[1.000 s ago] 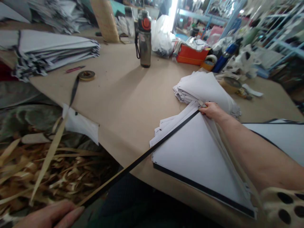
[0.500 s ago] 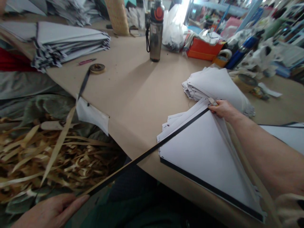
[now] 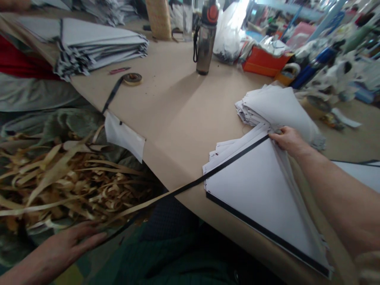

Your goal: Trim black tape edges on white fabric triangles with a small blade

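My right hand (image 3: 287,139) pinches the top corner of a white triangular panel (image 3: 255,190), the uppermost of a fanned stack at the table's front edge. Black tape (image 3: 237,159) lies along the panel's upper left edge, and another black strip (image 3: 267,234) borders its lower edge. Past the panel's left corner the tape sags off the table, its tan backing (image 3: 154,200) partly apart from the black side. It runs down to my left hand (image 3: 74,240), low at the left, whose thumb and fingers close around it; the exact grip is blurred.
A tape roll (image 3: 132,79) and a pink pen (image 3: 119,70) lie on the table (image 3: 178,114). Behind stand a bottle (image 3: 206,43) and an orange box (image 3: 264,61). Other white stacks (image 3: 103,41) sit left and right. Tan backing strips (image 3: 89,178) heap below. Another person's hand (image 3: 14,5) shows top left.
The stretched tape has slackened and bent, its tan backing parting from the black side. My left hand has shifted slightly left and up. The view has turned a little left.
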### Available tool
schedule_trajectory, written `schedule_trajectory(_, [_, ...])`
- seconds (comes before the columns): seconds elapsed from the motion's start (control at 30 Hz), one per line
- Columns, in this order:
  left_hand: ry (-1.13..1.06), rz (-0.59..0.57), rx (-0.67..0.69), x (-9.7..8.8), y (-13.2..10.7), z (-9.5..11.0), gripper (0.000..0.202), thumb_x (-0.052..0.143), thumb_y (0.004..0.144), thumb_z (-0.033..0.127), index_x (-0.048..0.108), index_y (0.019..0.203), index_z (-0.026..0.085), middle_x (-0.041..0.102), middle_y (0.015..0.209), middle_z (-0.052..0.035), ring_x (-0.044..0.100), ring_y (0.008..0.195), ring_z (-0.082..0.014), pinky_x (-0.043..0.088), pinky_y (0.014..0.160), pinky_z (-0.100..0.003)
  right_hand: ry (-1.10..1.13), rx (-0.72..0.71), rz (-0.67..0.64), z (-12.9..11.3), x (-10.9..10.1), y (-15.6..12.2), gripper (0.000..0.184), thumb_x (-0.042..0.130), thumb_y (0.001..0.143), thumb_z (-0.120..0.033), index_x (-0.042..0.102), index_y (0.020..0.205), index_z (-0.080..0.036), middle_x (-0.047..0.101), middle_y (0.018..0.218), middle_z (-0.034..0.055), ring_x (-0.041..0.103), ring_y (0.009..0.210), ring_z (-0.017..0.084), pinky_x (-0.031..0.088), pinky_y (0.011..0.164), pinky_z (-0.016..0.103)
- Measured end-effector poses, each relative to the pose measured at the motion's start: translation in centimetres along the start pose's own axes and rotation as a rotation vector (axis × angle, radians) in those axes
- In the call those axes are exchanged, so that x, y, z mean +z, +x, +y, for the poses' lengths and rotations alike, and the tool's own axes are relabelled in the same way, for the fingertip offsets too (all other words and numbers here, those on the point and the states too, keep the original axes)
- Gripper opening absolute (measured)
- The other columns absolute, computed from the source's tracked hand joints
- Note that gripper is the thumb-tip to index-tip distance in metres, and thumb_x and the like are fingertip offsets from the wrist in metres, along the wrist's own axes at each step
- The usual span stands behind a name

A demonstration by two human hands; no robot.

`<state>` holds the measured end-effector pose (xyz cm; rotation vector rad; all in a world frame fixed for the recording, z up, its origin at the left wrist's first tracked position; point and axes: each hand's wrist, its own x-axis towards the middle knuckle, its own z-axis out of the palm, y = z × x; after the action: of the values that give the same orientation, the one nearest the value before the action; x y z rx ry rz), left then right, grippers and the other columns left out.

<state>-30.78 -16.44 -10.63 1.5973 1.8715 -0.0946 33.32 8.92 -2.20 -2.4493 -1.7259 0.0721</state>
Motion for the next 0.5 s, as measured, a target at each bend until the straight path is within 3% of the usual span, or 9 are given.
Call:
schedule_trajectory(0.1, [-0.084,0.030,0.056,-2.0,0.2,2.4,0.062,0.041,0.063,0.085,0.075,0.081,0.036,0.066,0.115,0.0120,0.055,0.114,-0.0282,0.036,0.103,-0.041,0.041,0.025,0.068,-2.2,-1.3,-3.1,0.017,0.062,0.078,-0.028,0.061,0.086,-0.012,0.065,0.082,0.0137,0.053,0.068,0.016,0.034,0.061,0.028])
schedule_trajectory(0.17, [-0.107,0.123,0.127,-3.5,0.0,5.6,0.062,0.042,0.066,0.083,0.074,0.083,0.032,0.063,0.120,0.0111,0.055,0.113,-0.0257,0.038,0.103,-0.039,0.195,-0.090,0.052,-4.9,-1.7,-6.6,0.011,0.062,0.078,-0.025,0.060,0.084,-0.016,0.066,0.081,0.0098,0.057,0.071,0.017,0.037,0.064,0.027])
schedule_trajectory(0.27, [-0.085,0.261,0.316,-4.9,-0.2,12.0,0.051,0.043,0.079,0.065,0.073,0.083,0.024,0.066,0.115,0.0032,0.055,0.110,-0.0218,0.040,0.100,-0.033,0.381,-0.350,-0.213,-10.1,-1.3,-12.7,0.011,0.061,0.079,-0.029,0.060,0.087,-0.021,0.066,0.075,0.0035,0.059,0.068,0.017,0.038,0.062,0.026])
schedule_trajectory(0.37, [-0.113,0.203,0.537,-4.5,0.3,18.2,0.037,0.041,0.088,0.042,0.071,0.080,0.022,0.067,0.106,-0.0014,0.061,0.097,-0.0169,0.047,0.087,-0.026,0.220,-0.457,-0.344,-14.4,-0.3,-16.9,0.019,0.061,0.077,-0.041,0.059,0.086,-0.024,0.063,0.069,0.0027,0.057,0.064,0.018,0.033,0.057,0.026])
schedule_trajectory(0.43, [-0.087,0.185,0.645,-3.4,1.1,21.3,0.032,0.042,0.089,0.037,0.069,0.085,0.020,0.067,0.103,-0.0053,0.060,0.096,-0.0185,0.048,0.085,-0.028,0.077,-0.462,-0.347,-15.9,0.3,-18.0,0.025,0.061,0.077,-0.048,0.058,0.086,-0.025,0.061,0.067,0.0035,0.056,0.063,0.019,0.028,0.055,0.027])
schedule_trajectory(0.5, [0.018,0.189,0.657,-2.3,1.8,23.6,0.025,0.045,0.090,0.032,0.066,0.093,0.018,0.066,0.098,-0.0069,0.059,0.094,-0.0207,0.048,0.086,-0.033,0.014,-0.453,-0.340,-16.3,0.5,-18.2,0.028,0.060,0.076,-0.052,0.056,0.087,-0.025,0.062,0.068,0.0044,0.056,0.063,0.019,0.027,0.055,0.027])
